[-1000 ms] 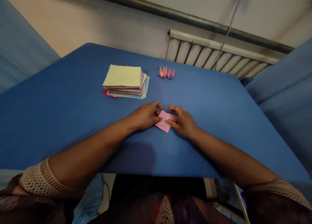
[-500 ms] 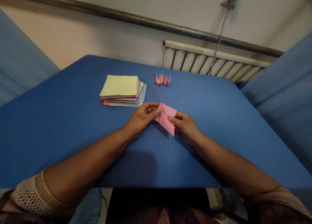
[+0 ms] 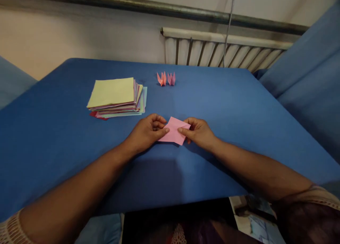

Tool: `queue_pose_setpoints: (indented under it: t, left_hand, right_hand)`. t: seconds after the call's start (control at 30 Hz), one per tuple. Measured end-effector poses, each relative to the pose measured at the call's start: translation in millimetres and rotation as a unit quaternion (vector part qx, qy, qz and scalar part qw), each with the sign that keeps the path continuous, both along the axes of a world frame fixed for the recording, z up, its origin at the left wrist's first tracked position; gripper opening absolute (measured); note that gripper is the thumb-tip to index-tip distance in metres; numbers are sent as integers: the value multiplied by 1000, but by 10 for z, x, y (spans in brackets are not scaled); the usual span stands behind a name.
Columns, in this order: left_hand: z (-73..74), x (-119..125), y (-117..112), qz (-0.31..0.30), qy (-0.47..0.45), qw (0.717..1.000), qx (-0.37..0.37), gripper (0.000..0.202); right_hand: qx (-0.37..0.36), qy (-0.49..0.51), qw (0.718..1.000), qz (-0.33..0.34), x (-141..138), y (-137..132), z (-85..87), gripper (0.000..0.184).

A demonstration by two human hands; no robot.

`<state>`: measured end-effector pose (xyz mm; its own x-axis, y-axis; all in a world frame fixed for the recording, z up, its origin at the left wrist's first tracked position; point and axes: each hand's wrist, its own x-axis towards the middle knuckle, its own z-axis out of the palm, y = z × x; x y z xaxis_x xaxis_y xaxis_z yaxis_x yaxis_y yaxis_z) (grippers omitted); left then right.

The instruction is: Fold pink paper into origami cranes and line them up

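A folded sheet of pink origami paper (image 3: 174, 130) is held between my two hands, just over the blue table. My left hand (image 3: 148, 131) pinches its left side, thumb on top. On the right side, my right hand (image 3: 198, 132) grips the paper with its thumb lying across the front and its fingers behind. Creases and a folded flap show near the right thumb. Parts of the paper's edges are hidden by my fingers.
A stack of coloured paper (image 3: 113, 93), yellow on top, lies on the blue table (image 3: 225, 106) at back left. Two small folded paper figures, one orange-pink (image 3: 161, 79) and one mauve (image 3: 171, 79), stand at the back. A radiator (image 3: 196, 49) lies beyond.
The pink paper has turned from a downward-pointing shape to a flatter, wider one, with both hands still on it. My view has shifted, so the stack and figures appear further left.
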<state>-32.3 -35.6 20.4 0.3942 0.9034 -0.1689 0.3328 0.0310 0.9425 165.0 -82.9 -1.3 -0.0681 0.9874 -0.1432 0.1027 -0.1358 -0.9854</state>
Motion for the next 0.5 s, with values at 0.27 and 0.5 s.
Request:
queue_pose_setpoints:
  t: [0.27, 0.5]
  left_hand:
    - [-11, -55, 51, -69, 220, 963, 135, 22]
    - [39, -62, 56, -124, 324, 914, 209, 21]
  right_hand:
    - [203, -303, 930, 54, 427, 165, 8, 22]
    - [285, -430, 828, 220, 369, -41, 43, 38]
